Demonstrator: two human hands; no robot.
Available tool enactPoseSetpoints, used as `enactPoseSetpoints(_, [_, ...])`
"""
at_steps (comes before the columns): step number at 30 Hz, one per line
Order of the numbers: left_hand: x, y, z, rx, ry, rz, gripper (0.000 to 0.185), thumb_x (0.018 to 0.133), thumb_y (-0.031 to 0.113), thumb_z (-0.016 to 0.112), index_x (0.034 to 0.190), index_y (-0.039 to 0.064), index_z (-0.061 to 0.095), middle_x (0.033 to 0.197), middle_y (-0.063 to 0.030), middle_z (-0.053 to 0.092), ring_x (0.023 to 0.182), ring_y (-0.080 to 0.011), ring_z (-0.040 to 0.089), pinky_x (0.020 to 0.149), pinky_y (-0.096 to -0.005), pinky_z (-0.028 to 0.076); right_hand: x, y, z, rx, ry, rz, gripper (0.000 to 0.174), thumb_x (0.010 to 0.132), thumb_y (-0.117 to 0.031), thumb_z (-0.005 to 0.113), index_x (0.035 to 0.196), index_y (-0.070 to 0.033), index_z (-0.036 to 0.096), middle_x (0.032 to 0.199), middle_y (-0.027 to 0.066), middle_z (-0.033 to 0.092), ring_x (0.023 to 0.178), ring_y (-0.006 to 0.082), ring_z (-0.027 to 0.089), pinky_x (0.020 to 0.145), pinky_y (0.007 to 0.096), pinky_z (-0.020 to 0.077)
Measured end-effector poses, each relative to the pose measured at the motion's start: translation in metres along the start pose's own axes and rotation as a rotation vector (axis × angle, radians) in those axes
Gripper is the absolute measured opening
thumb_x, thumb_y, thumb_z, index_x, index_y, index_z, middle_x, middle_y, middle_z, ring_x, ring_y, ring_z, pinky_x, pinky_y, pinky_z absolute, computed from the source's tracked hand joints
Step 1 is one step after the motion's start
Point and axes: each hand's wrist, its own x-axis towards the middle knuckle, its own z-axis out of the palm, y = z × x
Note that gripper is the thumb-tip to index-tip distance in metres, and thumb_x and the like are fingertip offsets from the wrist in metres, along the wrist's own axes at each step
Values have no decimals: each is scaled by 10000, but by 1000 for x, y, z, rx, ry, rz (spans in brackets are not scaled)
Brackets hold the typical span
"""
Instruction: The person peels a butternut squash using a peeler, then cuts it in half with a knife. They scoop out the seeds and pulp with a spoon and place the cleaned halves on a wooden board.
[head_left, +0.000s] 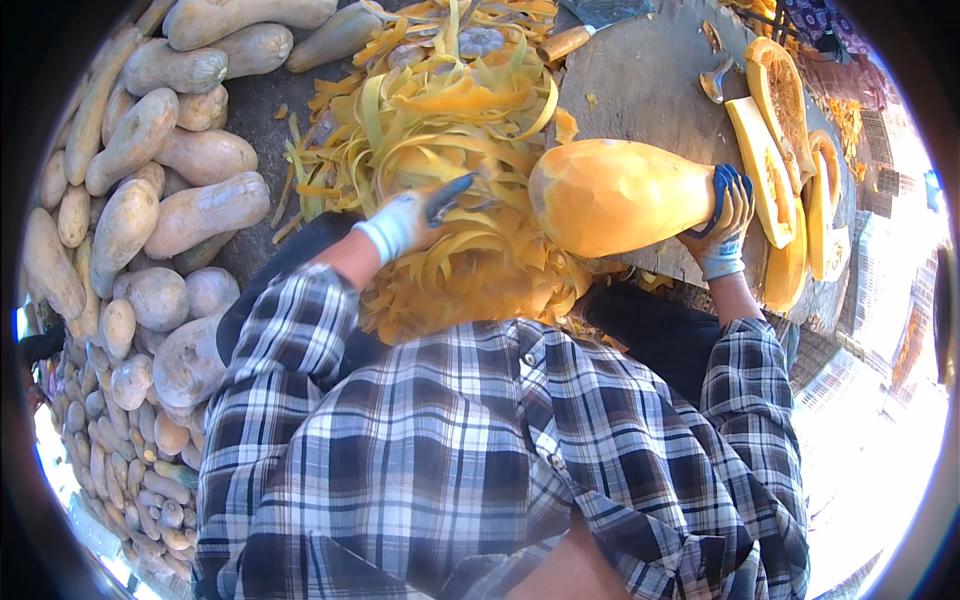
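My right hand (726, 214), in a blue-coated work glove, grips the narrow end of a large peeled orange squash (619, 196). The squash lies on its side, partly over the near left edge of a wooden board (637, 97). My left hand (409, 219), gloved too, is held away from the squash, above a heap of peel strips (457, 127). Its blue-coated thumb points out to the right. A small metallic tool, probably a peeler (478, 205), shows at its fingers, mostly hidden.
Cut squash halves (776, 120) lie along the board's right side. Near them is a metal spoon (716, 79). At the board's far left edge sits a wooden-handled knife (566, 43). Many unpeeled squashes (206, 214) are piled at the left. My dark-trousered legs flank the peel heap.
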Motion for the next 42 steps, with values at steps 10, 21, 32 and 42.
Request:
enactPoseSetpoints(10, [63,69,-35,158,261,183,443,862,244,716,1225,10,616,997,-189,713,929,-310,698,815,-375,550,52,26,-36,116,-690,138,1155,504,-475,944,1462,-87,430,1467,177,445,1379,406,396,1169,509,315])
enactPoseSetpoints(21, [122,141,-70,235,-243,294,344,898,165,587,1239,144,631,942,-192,720,847,-373,695,730,-445,555,28,18,-28,46,-534,32,1065,549,-542,901,1426,-101,489,1458,148,517,1388,329,447,1209,511,274])
enactPoseSetpoints(32, [30,62,-31,87,53,112,754,861,87,588,1556,257,348,979,-184,699,863,-369,693,763,-455,573,21,18,-18,101,-399,6,1091,519,-543,910,1449,-148,499,1433,131,540,1369,343,464,1196,513,301])
enactPoseSetpoints(42, [7,14,-8,161,23,-82,391,887,238,594,1251,96,613,1003,-244,705,912,-400,697,823,-477,558,12,12,-21,122,-289,-17,1049,537,-526,914,1400,-85,513,1432,126,550,1336,350,499,1175,522,331])
